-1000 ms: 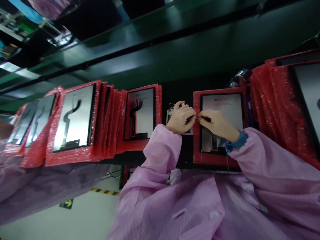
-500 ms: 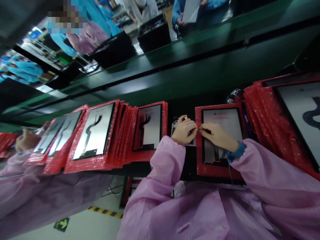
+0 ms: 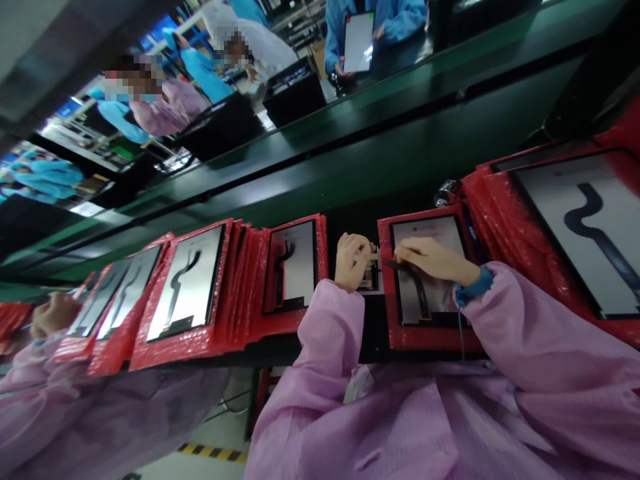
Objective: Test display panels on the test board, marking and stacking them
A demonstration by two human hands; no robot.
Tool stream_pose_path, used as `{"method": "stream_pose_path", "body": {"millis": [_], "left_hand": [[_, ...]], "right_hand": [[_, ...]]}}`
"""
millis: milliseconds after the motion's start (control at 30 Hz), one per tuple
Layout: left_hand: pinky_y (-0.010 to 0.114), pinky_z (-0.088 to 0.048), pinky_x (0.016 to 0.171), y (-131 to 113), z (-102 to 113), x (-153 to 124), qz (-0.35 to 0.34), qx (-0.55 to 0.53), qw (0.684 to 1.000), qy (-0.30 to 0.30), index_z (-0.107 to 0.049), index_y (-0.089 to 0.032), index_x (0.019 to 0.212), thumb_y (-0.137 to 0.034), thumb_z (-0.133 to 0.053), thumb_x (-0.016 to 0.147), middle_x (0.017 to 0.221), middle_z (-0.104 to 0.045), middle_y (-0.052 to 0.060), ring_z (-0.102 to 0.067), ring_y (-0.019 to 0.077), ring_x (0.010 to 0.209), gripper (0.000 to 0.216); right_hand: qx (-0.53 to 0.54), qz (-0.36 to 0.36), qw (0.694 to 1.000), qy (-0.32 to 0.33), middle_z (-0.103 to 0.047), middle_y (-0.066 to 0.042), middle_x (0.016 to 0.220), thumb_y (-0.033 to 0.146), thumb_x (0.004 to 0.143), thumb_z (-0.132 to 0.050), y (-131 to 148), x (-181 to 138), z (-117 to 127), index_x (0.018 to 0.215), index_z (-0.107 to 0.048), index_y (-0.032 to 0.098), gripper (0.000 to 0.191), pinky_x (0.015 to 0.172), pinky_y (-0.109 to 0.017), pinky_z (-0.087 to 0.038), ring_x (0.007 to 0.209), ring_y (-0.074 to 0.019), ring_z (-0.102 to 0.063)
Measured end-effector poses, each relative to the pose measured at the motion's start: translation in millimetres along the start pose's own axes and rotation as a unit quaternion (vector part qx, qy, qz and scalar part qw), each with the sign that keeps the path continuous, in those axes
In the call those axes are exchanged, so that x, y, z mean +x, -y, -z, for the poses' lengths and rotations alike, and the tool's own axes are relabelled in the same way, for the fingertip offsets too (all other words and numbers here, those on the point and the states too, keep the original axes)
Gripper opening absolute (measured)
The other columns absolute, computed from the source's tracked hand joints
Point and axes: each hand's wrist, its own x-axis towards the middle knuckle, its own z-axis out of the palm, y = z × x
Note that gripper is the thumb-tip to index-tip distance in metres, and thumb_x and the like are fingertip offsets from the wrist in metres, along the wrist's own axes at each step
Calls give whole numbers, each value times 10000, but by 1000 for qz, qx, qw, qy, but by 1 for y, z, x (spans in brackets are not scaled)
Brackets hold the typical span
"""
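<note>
A flat display panel [image 3: 440,243] lies on a red bubble-wrap sheet [image 3: 425,339] in front of me. Its dark ribbon cable [image 3: 420,297] curves up the panel, and the upper end reaches past the panel's left edge. My right hand [image 3: 435,259] is closed in a pinch on that cable end. Just left of the panel, my left hand [image 3: 351,259] is curled over a small fixture with a circuit board [image 3: 371,275]. Its fingertips press together at the fixture's top; what they hold is too small to make out.
Stacks of red-wrapped panels stand to the left [image 3: 200,280] and right [image 3: 590,233]. A co-worker's hand [image 3: 56,313] is at the far left. Behind runs a green conveyor line [image 3: 310,160]. Across it, a person in blue holds a lit panel [image 3: 359,41].
My hands have come apart: the left has moved left onto the fixture. The right keeps its pinch near the panel's left edge, now with the dark cable end showing. My view has shifted slightly.
</note>
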Motion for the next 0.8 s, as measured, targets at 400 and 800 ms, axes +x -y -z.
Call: {"method": "stream_pose_path", "body": {"millis": [400, 800], "left_hand": [[564, -202, 1288, -60, -27, -66, 56, 33, 995, -78, -277, -288, 1576, -390, -535, 999, 1641, -231, 160, -194, 325, 1580, 640], [685, -187, 1270, -84, -55, -125, 121, 34, 990, 59, -75, -321, 1623, -397, -715, 897, 1715, -12, 191, -3, 415, 1610, 971]], "right_hand": [[-282, -103, 929, -218, -637, -216, 1182, 170, 951, -354, -49, 22, 19, 1144, -665, 85, 376, 1024, -528, -349, 1174, -332, -455], [-299, -104, 921, -228, -617, -183, 1090, 98, 964, -259, -17, 21, 38, 1091, -616, 108, 379, 1078, -489, -333, 1157, -310, -504]]}}
